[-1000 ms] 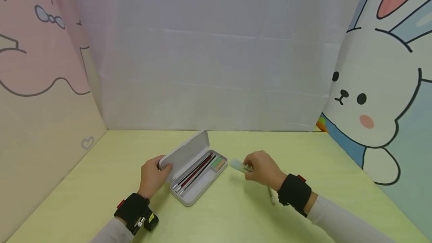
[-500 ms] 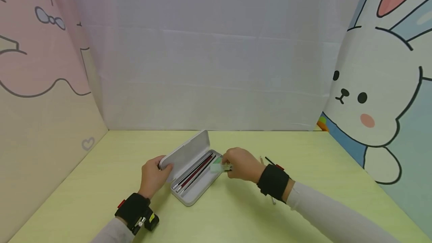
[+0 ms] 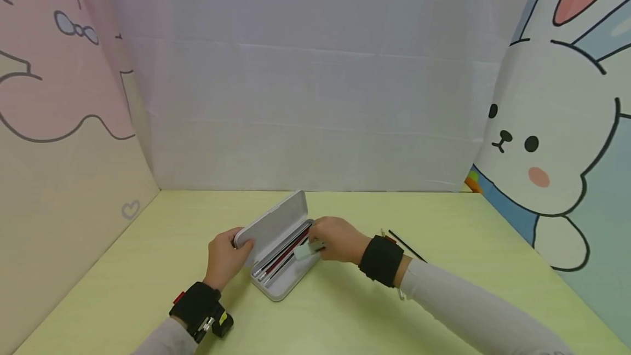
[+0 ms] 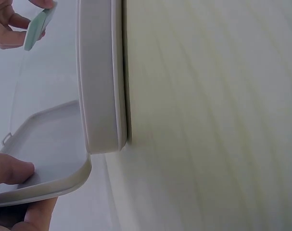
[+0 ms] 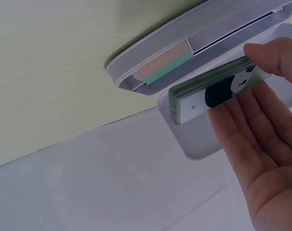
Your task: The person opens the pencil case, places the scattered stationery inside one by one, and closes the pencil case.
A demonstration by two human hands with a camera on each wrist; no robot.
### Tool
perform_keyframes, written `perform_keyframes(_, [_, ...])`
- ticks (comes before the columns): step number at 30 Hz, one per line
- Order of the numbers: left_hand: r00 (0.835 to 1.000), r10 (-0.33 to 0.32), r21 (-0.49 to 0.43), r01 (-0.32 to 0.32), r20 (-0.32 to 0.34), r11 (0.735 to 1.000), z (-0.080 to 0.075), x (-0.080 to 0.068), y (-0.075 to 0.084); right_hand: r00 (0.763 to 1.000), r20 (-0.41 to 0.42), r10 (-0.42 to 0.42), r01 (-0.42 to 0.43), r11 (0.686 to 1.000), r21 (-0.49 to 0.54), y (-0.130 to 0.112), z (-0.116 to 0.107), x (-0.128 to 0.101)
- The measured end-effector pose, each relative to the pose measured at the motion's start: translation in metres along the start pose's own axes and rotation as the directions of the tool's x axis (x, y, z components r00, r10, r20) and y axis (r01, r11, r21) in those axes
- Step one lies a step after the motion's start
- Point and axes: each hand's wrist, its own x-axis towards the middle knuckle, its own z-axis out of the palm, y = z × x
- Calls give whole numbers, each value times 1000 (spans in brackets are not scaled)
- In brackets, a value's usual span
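A white pencil case (image 3: 288,282) lies open on the yellow-green table, with red and black pens (image 3: 282,252) inside. My left hand (image 3: 228,252) grips the raised lid (image 3: 272,222); the thumb (image 4: 11,169) rests on the lid's inside (image 4: 47,139). My right hand (image 3: 331,239) pinches a small pale green block (image 3: 303,251) with a black and white picture (image 5: 218,89) just above the open case (image 5: 150,79). A peach and green eraser (image 5: 164,66) sits in an end compartment. The block (image 4: 38,22) shows at the top left of the left wrist view.
A thin black pen (image 3: 407,245) lies on the table (image 3: 345,311) right of my right wrist; another pen tip (image 3: 382,233) peeks out behind the wristband. Cartoon-printed walls (image 3: 542,141) close in the left, back and right sides.
My right hand carried the pale green block leftward from the table beside the case to over the open tray. The left hand kept its hold on the lid.
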Motion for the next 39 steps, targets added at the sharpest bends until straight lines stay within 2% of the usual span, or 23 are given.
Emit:
perform_keyframes(12, [1000,-8,-3,8,2,1000,0,-1,-2,991,112,-77,79,997,-19,1,10,18])
perform_keyframes(17, [1000,-15,-2,15,6,1000,0,-2,-2,978,187,-91,93,996,-1,-1,18,27])
perform_keyframes(21, [1000,-15,-3,15,3,1000,0,-2,-2,966,226,-129,135,991,-10,-5,24,31])
perform_keyframes(28, [1000,3,-2,-3,-7,1000,1,-2,-1,953,264,-147,169,984,-62,-10,29,32])
perform_keyframes(39, [1000,8,0,-8,-8,1000,0,-1,0,945,289,-152,173,984,-47,-12,33,35])
